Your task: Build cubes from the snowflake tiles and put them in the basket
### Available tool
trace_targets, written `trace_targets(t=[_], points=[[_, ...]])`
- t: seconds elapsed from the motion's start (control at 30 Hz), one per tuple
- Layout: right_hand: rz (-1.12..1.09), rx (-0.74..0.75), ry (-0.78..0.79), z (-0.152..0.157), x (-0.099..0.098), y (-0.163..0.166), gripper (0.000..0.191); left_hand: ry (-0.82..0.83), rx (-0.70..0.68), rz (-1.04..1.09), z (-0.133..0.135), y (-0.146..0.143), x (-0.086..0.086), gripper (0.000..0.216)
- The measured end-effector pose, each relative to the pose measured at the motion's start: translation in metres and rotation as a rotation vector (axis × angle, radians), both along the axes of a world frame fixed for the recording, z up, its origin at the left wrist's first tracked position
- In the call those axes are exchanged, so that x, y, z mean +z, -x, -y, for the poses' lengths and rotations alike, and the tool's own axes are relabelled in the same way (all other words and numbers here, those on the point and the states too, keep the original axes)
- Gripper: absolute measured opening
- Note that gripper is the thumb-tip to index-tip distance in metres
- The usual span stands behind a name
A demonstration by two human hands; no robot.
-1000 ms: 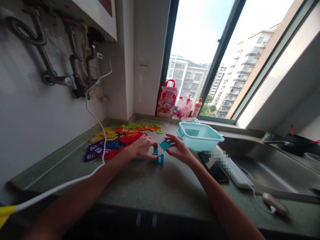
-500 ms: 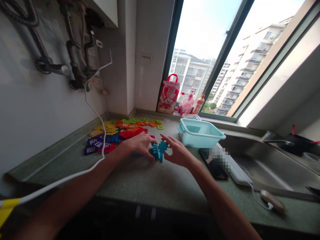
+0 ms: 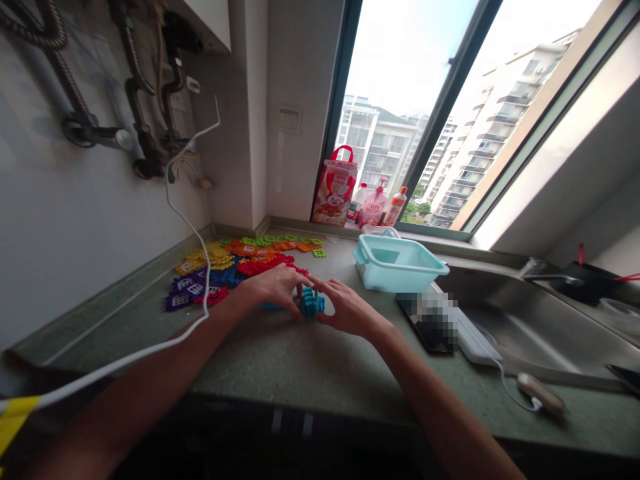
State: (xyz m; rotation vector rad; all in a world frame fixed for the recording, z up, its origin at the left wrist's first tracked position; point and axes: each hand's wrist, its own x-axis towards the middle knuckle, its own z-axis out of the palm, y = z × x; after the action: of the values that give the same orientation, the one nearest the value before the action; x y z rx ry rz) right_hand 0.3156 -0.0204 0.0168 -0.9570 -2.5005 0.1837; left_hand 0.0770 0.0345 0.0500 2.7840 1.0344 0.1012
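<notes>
Both my hands meet over a small stack of blue toothed plastic tiles [image 3: 312, 304] standing on the green stone counter [image 3: 310, 363]. My left hand [image 3: 273, 287] curls round the stack from the left. From the right, my right hand [image 3: 345, 310] presses its fingers against it. A spread of flat tiles in yellow, orange, green, red, blue and purple [image 3: 231, 264] lies just behind my left hand, by the wall.
A light blue plastic basin [image 3: 400, 266] stands right of my hands, with a dark phone [image 3: 425, 321] and a white device with a cable beside it. A steel sink [image 3: 545, 327] lies further right. A red bag and bottles stand on the windowsill. A white cable hangs at left.
My right hand brought a blue tile down and left onto the stack at my left hand. Both hands have closed in on the stack.
</notes>
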Motion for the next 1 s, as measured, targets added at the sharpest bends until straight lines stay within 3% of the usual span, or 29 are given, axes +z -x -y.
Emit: trace_targets(t=[0.3, 0.57, 0.8, 1.0], points=[[-0.118, -0.062, 0.175, -0.018, -0.014, -0.02, 0.095, 0.007, 0.004, 0.011, 0.002, 0.0, 0.001, 0.071], [-0.149, 0.01, 0.222, -0.025, -0.021, -0.021, 0.055, 0.009, -0.017, 0.03, 0.0, 0.0, -0.002, 0.07], [-0.24, 0.015, 0.321, -0.027, -0.026, -0.019, 0.06, -0.005, -0.015, 0.021, 0.001, -0.002, -0.001, 0.072], [-0.221, -0.007, 0.279, -0.026, -0.028, -0.015, 0.062, -0.04, -0.016, 0.044, 0.001, -0.002, -0.004, 0.077]])
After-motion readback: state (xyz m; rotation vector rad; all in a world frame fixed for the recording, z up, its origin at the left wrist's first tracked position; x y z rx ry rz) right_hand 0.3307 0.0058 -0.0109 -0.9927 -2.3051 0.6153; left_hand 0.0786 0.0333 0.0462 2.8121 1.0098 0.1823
